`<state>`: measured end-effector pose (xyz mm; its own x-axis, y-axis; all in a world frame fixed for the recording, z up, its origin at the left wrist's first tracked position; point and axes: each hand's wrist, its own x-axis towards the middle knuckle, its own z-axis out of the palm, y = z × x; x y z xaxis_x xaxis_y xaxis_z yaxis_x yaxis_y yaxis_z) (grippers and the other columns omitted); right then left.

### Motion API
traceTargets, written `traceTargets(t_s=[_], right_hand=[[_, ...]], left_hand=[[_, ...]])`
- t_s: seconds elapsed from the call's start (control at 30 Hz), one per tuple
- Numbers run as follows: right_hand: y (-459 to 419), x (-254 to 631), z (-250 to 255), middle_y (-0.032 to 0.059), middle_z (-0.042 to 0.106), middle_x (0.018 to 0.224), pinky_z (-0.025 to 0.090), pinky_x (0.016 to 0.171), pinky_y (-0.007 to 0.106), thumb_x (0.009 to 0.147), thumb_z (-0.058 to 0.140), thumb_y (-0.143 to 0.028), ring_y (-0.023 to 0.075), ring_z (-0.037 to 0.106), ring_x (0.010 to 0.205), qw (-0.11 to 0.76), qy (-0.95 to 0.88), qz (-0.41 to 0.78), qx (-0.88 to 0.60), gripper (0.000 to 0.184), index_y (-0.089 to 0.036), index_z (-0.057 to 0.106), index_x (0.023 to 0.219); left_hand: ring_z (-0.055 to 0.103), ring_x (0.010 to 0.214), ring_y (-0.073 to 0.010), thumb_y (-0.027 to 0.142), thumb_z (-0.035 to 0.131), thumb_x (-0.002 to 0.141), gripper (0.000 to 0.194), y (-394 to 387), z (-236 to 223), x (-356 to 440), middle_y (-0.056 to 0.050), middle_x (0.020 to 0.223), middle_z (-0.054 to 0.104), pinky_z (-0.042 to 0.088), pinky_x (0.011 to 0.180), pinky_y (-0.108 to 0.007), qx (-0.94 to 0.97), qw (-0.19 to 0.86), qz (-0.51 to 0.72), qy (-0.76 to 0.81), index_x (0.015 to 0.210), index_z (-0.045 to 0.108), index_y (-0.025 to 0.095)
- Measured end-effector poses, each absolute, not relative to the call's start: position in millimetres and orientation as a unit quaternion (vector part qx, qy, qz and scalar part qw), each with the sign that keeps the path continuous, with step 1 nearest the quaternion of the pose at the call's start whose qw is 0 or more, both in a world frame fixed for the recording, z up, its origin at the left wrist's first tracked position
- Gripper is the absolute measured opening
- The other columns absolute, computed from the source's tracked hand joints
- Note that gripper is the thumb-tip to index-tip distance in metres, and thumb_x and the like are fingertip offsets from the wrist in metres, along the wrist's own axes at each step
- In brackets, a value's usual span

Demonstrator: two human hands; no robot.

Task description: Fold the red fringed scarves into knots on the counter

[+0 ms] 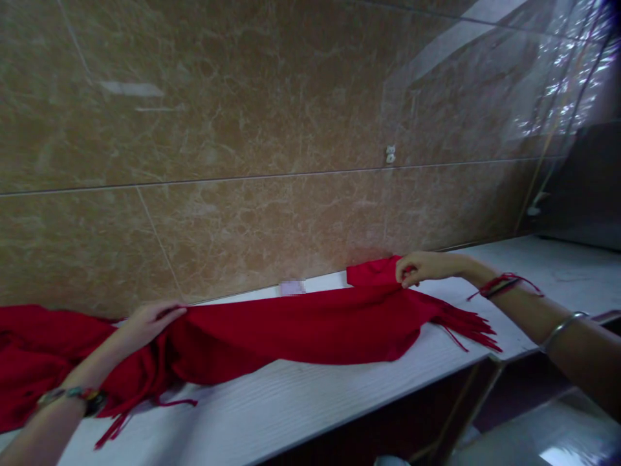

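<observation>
A long red scarf (301, 327) with fringed ends stretches across the white counter (272, 408). My right hand (420, 266) pinches its upper edge near the right fringe. At the left, my left hand (150, 323) has its thumb and fingers closed on the same upper edge. Between the hands the cloth is pulled fairly straight, its lower edge sagging. More red cloth (43, 362) lies bunched at the far left, under my left forearm, with tassels dangling below. Behind my right hand a small fold of red cloth (369, 272) rests against the wall.
A brown marbled tile wall (272, 116) rises behind the counter, with a small white fixture (391, 154) on it. A pale, blurred item (292, 287) lies by the wall. A dark box-like object (582, 188) stands at the right. Shelf openings (412, 421) sit below the counter edge.
</observation>
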<state>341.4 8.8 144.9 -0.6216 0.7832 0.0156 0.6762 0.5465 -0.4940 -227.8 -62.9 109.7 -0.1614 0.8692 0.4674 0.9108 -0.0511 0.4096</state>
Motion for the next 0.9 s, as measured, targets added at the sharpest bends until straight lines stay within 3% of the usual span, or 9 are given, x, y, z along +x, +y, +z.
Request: traceTargets(t_s=[0.1,0.2,0.3,0.37,0.47,0.57,0.7,0.9], right_hand=[[12,334,144,-0.0020,0.057,0.060,0.038,0.058,0.022,0.066,0.059,-0.020,0.0088,0.047,0.057,0.215,-0.862,0.203,-0.412,0.007,-0.016,0.062,0.061],[11,314,123,0.0019,0.061,0.079,0.041,0.071,0.024,0.073,0.054,-0.025,0.0113,0.051,0.072,0.268,-0.847,0.208,-0.408,0.013,-0.018,0.063,0.079],[2,286,82,0.0084,0.058,0.108,0.041,0.084,0.029,0.073,0.056,-0.033,0.0169,0.053,0.094,0.212,-0.857,0.257,-0.392,0.038,-0.016,0.056,0.107],[-8,269,52,0.0102,0.053,0.117,0.037,0.092,0.032,0.061,0.067,-0.037,0.0221,0.049,0.106,0.159,-0.871,0.271,-0.378,0.058,-0.016,0.054,0.113],[-23,252,19,0.0114,0.050,0.122,0.032,0.097,0.036,0.061,0.068,-0.040,0.0265,0.043,0.113,0.069,-0.903,0.234,-0.353,0.060,-0.018,0.054,0.115],[-37,251,9,0.0132,0.043,0.128,0.030,0.099,0.039,0.067,0.062,-0.045,0.0278,0.038,0.117,0.068,-0.913,0.193,-0.352,0.061,-0.018,0.050,0.121],[-51,263,11,0.0105,0.041,0.130,0.030,0.097,0.041,0.060,0.067,-0.046,0.0284,0.036,0.119,0.012,-0.934,0.190,-0.302,0.075,-0.023,0.043,0.126],[-39,284,1,0.0066,0.058,0.107,0.039,0.089,0.032,0.081,0.044,-0.022,0.0185,0.052,0.099,0.076,-0.940,0.131,-0.306,0.029,-0.022,0.061,0.105]], left_hand=[[0.059,0.071,-0.0106,0.024,0.047,0.078,0.014,-72,139,-240,0.007,0.073,0.066,0.047,0.072,-0.021,-0.633,-0.071,-0.295,-0.712,0.076,0.060,0.020],[0.059,0.076,-0.0112,0.022,0.047,0.079,0.014,-76,145,-243,0.006,0.078,0.066,0.045,0.076,-0.023,-0.630,-0.049,-0.287,-0.720,0.080,0.060,0.018],[0.059,0.081,-0.0120,0.021,0.051,0.076,0.012,-74,126,-238,0.003,0.081,0.067,0.043,0.082,-0.024,-0.656,0.004,-0.223,-0.721,0.077,0.062,0.017],[0.059,0.083,-0.0137,0.023,0.059,0.068,0.009,-72,103,-236,0.002,0.082,0.067,0.043,0.082,-0.023,-0.701,-0.002,-0.165,-0.694,0.076,0.063,0.020],[0.059,0.086,-0.0165,0.029,0.063,0.063,0.014,-69,68,-237,0.000,0.088,0.068,0.042,0.084,-0.025,-0.771,-0.029,-0.099,-0.629,0.076,0.065,0.024],[0.060,0.085,-0.0180,0.032,0.057,0.067,0.016,-66,43,-244,-0.001,0.090,0.068,0.042,0.084,-0.028,-0.780,-0.024,-0.092,-0.619,0.079,0.065,0.025],[0.061,0.083,-0.0192,0.031,0.056,0.064,0.015,-60,31,-259,-0.001,0.086,0.069,0.043,0.083,-0.032,-0.759,-0.026,-0.125,-0.638,0.075,0.064,0.027],[0.060,0.081,-0.0166,0.021,0.056,0.062,0.010,-54,29,-286,0.005,0.081,0.069,0.041,0.086,-0.030,-0.711,-0.037,-0.154,-0.685,0.067,0.061,0.028]])
